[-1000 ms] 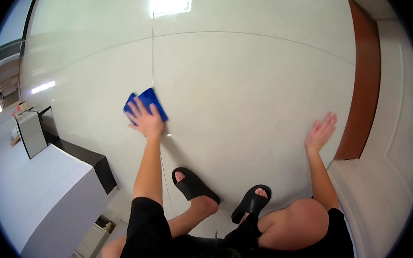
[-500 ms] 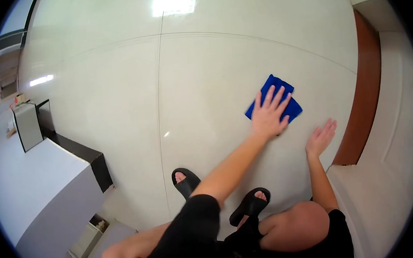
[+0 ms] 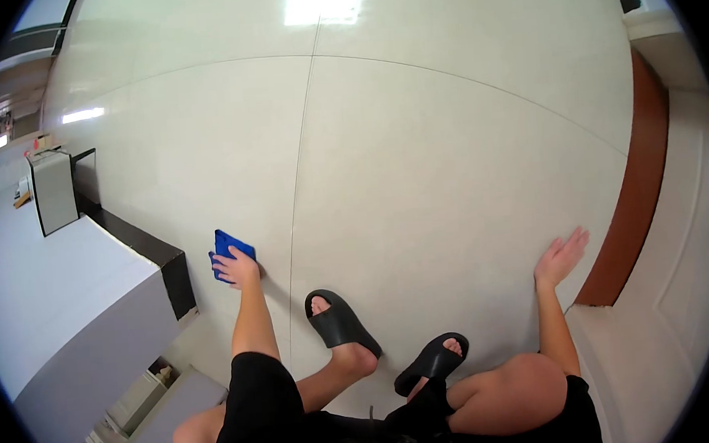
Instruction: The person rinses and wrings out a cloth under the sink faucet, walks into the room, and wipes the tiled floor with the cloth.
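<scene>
My left hand (image 3: 238, 269) lies on a folded blue cloth (image 3: 232, 242) on the pale tiled floor (image 3: 416, 161). Its fingers are spread over the cloth, and the palm side is hidden. Over on the right, my right hand (image 3: 561, 257) is held with fingers stretched out and nothing in it, beside the reddish-brown baseboard (image 3: 631, 204). Whether it touches the floor I cannot tell.
My feet in black slides (image 3: 340, 320) are planted between my hands. A white cabinet with a dark base (image 3: 178, 283) stands close to my left hand. A white wall panel (image 3: 659, 292) runs along the right.
My left hand has swept the blue cloth across the floor from right of centre to the left, near the cabinet. My right hand has barely moved.
</scene>
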`<action>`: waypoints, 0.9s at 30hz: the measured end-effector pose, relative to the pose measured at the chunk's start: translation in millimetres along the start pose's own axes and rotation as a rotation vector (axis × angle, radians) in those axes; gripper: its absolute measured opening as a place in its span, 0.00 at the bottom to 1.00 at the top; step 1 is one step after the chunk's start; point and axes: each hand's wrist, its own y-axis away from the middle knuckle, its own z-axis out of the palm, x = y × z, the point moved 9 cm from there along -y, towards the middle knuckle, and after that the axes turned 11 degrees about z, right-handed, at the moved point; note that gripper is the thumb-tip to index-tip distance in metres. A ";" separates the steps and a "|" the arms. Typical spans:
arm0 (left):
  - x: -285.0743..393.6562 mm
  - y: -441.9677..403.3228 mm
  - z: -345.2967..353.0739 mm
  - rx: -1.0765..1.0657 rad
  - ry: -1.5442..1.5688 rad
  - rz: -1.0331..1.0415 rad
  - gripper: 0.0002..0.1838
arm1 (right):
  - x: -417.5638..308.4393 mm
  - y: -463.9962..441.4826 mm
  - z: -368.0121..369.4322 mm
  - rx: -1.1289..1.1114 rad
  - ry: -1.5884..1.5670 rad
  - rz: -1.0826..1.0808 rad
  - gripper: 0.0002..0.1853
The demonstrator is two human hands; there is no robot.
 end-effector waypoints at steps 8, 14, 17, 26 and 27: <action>234.1 -13.4 -20.7 0.107 -0.061 0.608 0.37 | -4.7 -0.6 1.7 0.006 0.010 -0.001 0.34; 414.9 229.8 -37.2 0.163 0.295 1.414 0.41 | -4.5 -1.2 1.4 -0.014 0.015 0.017 0.34; 370.2 311.9 -43.2 -0.068 0.366 1.625 0.42 | 2.2 -1.3 3.9 -0.019 0.026 0.006 0.34; 259.6 157.7 -38.9 0.046 0.113 1.352 0.48 | 0.3 0.2 3.8 0.011 0.036 -0.032 0.34; 275.4 145.3 -40.9 0.054 0.111 1.366 0.47 | 1.3 1.8 3.9 0.012 0.035 -0.035 0.34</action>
